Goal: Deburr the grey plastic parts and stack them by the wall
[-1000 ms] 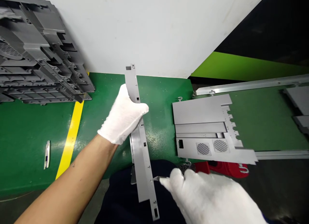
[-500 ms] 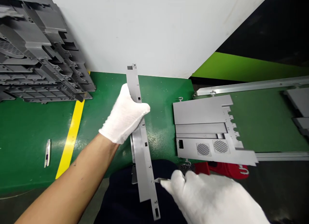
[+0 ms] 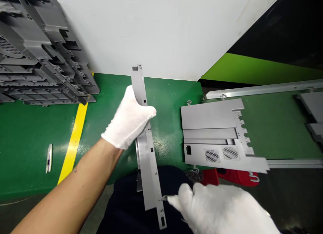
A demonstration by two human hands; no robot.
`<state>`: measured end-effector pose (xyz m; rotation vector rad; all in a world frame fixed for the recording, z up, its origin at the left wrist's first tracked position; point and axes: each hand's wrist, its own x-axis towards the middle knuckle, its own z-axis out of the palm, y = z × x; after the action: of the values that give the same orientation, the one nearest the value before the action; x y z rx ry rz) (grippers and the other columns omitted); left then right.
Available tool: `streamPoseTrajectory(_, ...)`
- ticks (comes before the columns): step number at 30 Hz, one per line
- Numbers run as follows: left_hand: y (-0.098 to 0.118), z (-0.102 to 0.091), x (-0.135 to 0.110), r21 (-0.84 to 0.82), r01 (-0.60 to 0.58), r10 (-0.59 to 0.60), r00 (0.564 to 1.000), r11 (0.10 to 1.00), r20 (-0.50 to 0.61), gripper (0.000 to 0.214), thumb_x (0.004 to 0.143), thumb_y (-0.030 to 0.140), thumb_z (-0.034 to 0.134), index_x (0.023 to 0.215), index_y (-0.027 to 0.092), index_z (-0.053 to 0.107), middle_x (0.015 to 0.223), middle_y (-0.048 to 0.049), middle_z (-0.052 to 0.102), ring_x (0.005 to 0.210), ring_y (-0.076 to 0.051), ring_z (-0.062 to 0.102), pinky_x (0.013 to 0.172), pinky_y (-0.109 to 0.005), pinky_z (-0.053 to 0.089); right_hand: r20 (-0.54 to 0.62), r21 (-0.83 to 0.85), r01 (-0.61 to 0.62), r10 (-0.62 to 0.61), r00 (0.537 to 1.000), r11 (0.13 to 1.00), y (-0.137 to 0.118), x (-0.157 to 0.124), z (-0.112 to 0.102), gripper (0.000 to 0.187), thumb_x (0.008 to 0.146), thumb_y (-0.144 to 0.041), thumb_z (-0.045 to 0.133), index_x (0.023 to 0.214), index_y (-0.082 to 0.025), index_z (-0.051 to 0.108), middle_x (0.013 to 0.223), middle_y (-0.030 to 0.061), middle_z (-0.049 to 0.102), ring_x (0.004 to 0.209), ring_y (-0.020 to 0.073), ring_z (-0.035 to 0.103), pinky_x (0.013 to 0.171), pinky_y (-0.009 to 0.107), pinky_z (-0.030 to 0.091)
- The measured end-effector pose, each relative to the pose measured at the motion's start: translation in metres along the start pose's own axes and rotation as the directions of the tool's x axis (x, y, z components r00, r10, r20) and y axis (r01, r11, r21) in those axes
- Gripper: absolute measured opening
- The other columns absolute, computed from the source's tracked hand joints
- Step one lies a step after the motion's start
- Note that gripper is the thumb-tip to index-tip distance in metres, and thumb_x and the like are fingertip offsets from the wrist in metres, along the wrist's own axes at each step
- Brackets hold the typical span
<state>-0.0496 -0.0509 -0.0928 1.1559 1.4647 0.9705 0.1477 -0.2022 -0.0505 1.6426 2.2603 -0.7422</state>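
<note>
My left hand (image 3: 131, 118), in a white glove, is wrapped round the upper middle of a long grey panel (image 3: 148, 177) stood on its narrow edge. Small square and round holes run along the panel's upright edge strip. My right hand (image 3: 219, 207), also gloved in white, is closed on a knife; only its thin pointed blade (image 3: 164, 197) shows past the fingertips. The blade tip meets the panel's edge near its lower end. The knife's handle is hidden inside the right hand.
At left, grey moulded panels (image 3: 47, 55) are stacked on the green table (image 3: 111, 92). A small white-and-purple tool (image 3: 48, 158) lies near a yellow stripe (image 3: 75, 140). Another grey panel (image 3: 209, 119) with two grilles lies at the end of a conveyor (image 3: 277, 126); red objects (image 3: 237, 177) sit below.
My right hand has moved the knife blade slightly down along the panel's edge, toward its lower end. My left hand keeps its hold on the panel, which has barely shifted.
</note>
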Motion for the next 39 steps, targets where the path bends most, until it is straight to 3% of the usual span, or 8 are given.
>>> streamPoseTrajectory(3,0.000,0.000,0.000,-0.009,0.015,-0.015,1.000,1.000,-0.008,0.044,0.064,0.011,0.064,0.106,0.022,0.054,0.089,-0.0021,0.062,0.077,-0.020,0.060,0.067,-0.034,0.052,-0.083,0.077,0.072,-0.066,0.994,0.994,-0.002,0.002,-0.007,0.046,0.099,-0.052,0.041,0.063,-0.025,0.054,0.050,-0.0002,0.053,0.038,0.0136,0.041,0.040,0.029,0.021)
streamPoseTrajectory(6,-0.002,0.001,0.001,-0.013,0.008,-0.008,1.000,1.000,-0.018,0.044,0.064,0.011,0.063,0.105,0.021,0.055,0.088,-0.0018,0.062,0.076,-0.018,0.059,0.067,-0.033,0.052,-0.112,0.421,-0.011,0.064,0.992,0.907,-0.007,0.014,-0.010,0.046,0.100,-0.053,0.039,0.066,-0.023,0.045,0.055,-0.0027,0.052,0.047,0.0110,0.043,0.047,0.025,0.033)
streamPoseTrajectory(11,-0.007,0.002,0.001,-0.016,-0.015,0.015,1.000,1.000,-0.007,0.047,0.065,0.012,0.064,0.110,0.021,0.054,0.093,-0.0029,0.063,0.078,-0.019,0.060,0.070,-0.036,0.055,0.107,0.719,-0.279,0.294,0.950,0.637,-0.025,0.042,-0.001,0.043,0.086,-0.047,0.065,0.067,-0.023,0.035,0.058,-0.0070,0.044,0.055,0.0093,0.037,0.051,0.023,0.031)
streamPoseTrajectory(15,-0.012,-0.002,0.004,0.016,-0.048,0.048,0.999,0.999,0.006,0.054,0.069,0.017,0.067,0.121,0.021,0.053,0.101,-0.0051,0.065,0.086,-0.023,0.063,0.079,-0.042,0.057,0.340,0.770,-0.356,0.132,0.931,0.530,-0.026,0.042,-0.001,0.046,0.074,-0.037,0.079,0.067,-0.022,0.036,0.061,-0.0082,0.039,0.059,0.0088,0.035,0.054,0.023,0.029)
streamPoseTrajectory(22,-0.007,-0.026,0.063,0.090,-0.098,0.114,0.976,0.991,-0.186,0.084,0.070,0.030,0.076,0.147,0.025,0.042,0.149,-0.0125,0.048,0.126,-0.033,0.054,0.105,-0.045,0.045,0.087,0.892,-0.068,-0.022,0.996,0.447,0.005,0.039,-0.017,0.044,0.103,-0.057,0.035,0.087,-0.021,0.056,0.066,-0.0047,0.045,0.060,0.0109,0.038,0.058,0.026,0.033)
streamPoseTrajectory(28,0.008,-0.033,0.099,0.117,-0.197,0.198,0.980,0.973,0.001,0.021,0.080,0.036,0.065,0.094,0.021,0.069,0.107,-0.0041,0.071,0.104,-0.024,0.061,0.094,-0.037,0.046,-0.131,0.785,0.115,-0.018,0.991,0.609,0.011,0.092,-0.047,0.045,0.102,-0.058,0.038,0.082,-0.022,0.055,0.063,-0.0051,0.045,0.059,0.0119,0.041,0.060,0.026,0.038)
streamPoseTrajectory(34,0.001,-0.025,0.092,0.006,-0.268,0.268,0.963,0.963,-0.003,0.028,0.092,0.043,0.051,0.080,0.022,0.065,0.095,-0.0015,0.068,0.092,-0.019,0.058,0.085,-0.031,0.043,-0.313,0.282,0.106,-0.013,0.950,0.953,0.009,0.168,-0.084,0.052,0.101,-0.061,0.034,0.069,-0.022,0.049,0.059,-0.0051,0.043,0.054,0.0118,0.036,0.054,0.026,0.029)
streamPoseTrajectory(39,0.000,-0.028,0.088,-0.104,-0.177,0.173,0.984,0.979,-0.043,0.028,0.093,0.039,0.047,0.079,0.022,0.064,0.088,-0.0011,0.065,0.083,-0.017,0.056,0.074,-0.029,0.043,-0.444,-0.127,-0.016,-0.043,0.895,0.992,-0.005,0.204,-0.103,0.054,0.101,-0.061,0.031,0.076,-0.023,0.060,0.059,-0.0026,0.053,0.052,0.0133,0.042,0.053,0.027,0.026)
